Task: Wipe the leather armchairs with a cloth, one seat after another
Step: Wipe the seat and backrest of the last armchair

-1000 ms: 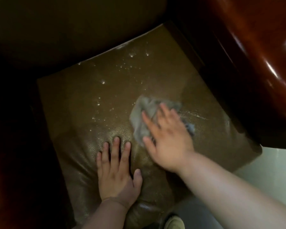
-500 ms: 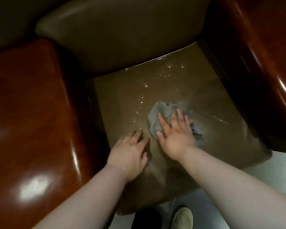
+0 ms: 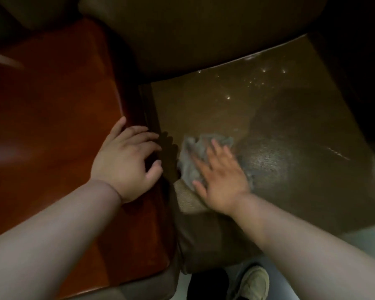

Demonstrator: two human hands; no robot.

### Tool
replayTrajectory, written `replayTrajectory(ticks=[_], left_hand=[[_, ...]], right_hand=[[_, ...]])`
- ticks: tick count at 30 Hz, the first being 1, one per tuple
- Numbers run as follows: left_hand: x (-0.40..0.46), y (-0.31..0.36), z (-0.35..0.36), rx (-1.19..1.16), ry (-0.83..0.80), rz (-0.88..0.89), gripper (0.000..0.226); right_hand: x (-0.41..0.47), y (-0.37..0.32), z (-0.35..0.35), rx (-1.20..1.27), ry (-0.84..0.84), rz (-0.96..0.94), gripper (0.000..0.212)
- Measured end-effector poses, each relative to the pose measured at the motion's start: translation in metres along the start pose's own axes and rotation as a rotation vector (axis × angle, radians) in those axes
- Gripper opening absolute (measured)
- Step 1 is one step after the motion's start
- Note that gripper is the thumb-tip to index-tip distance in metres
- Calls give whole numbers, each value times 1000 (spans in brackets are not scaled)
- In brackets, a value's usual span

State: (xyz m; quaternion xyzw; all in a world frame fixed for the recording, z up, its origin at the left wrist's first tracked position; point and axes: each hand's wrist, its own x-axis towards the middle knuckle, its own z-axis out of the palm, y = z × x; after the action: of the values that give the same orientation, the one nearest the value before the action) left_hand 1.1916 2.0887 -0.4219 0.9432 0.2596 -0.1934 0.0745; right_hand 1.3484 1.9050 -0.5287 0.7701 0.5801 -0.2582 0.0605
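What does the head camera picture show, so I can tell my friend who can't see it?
A person's right hand presses a gray cloth flat on a brown leather seat cushion, wiping near its left edge. The left hand rests on the shiny wooden armrest beside it. Droplets glisten at the back of the seat, and a shoe shows below.

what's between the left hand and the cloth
In the head view, a dark gap at the seat's edge and a strip of bare seat leather lie between the left hand and the cloth.
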Motion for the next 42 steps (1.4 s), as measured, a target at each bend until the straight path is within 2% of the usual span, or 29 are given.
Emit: replayTrajectory(ticks=[2, 4, 7, 9, 10, 11, 14, 16, 18, 20, 22, 23, 24, 28, 31, 33, 36, 38, 40, 42], left_hand=[[1, 1, -3, 3, -8, -13, 61], [0, 1, -1, -10, 19, -17, 61], [0, -3, 8, -46, 98, -74, 66], [-1, -3, 11, -53, 136, -120, 73], [-1, -3, 12, -46, 143, -143, 76], [0, -2, 11, -32, 142, -161, 79], [2, -3, 10, -7, 124, -180, 82], [1, -3, 12, -21, 132, -167, 81], [1, -5, 16, -40, 158, -159, 80], [1, -6, 19, -83, 204, -165, 81], [-1, -7, 20, -148, 262, -230, 85], [-1, -7, 19, -177, 276, -283, 88], [-1, -7, 18, -200, 279, -337, 90], [1, -6, 15, -216, 238, -449, 92], [1, -8, 17, -210, 216, -430, 92], [1, -9, 20, -212, 218, -424, 93], [1, -10, 25, -233, 262, -426, 92], [0, -10, 24, -234, 263, -415, 91], [0, -11, 22, -234, 255, -417, 89], [1, -9, 18, -227, 213, -403, 89]], right_hand=[[2, 3, -5, -58, -44, -149, 76], [16, 31, -15, -65, -16, -97, 77], [56, 74, -37, 36, 101, 330, 79], [77, 58, -44, 130, 90, 511, 75], [79, 39, -39, 105, 95, 468, 72], [75, 15, -27, 52, 108, 324, 71], [26, -42, 18, -36, 41, -272, 58], [16, -33, 21, -10, -11, -441, 49], [45, -19, 12, -62, 57, -395, 60], [90, -11, -9, -78, 146, -188, 72], [120, -14, -30, -17, 126, 54, 72], [124, -23, -33, -14, 112, 95, 71], [118, -33, -32, -43, 88, 54, 70], [33, -54, 9, -142, -71, -387, 59], [36, -33, 1, -175, -69, -503, 54], [90, -20, -23, -259, 2, -503, 65], [189, -11, -69, -162, 82, -121, 76], [213, -9, -77, -108, 81, 12, 75], [200, -19, -66, -215, 79, -95, 74], [155, -26, -52, -253, -22, -333, 73]])
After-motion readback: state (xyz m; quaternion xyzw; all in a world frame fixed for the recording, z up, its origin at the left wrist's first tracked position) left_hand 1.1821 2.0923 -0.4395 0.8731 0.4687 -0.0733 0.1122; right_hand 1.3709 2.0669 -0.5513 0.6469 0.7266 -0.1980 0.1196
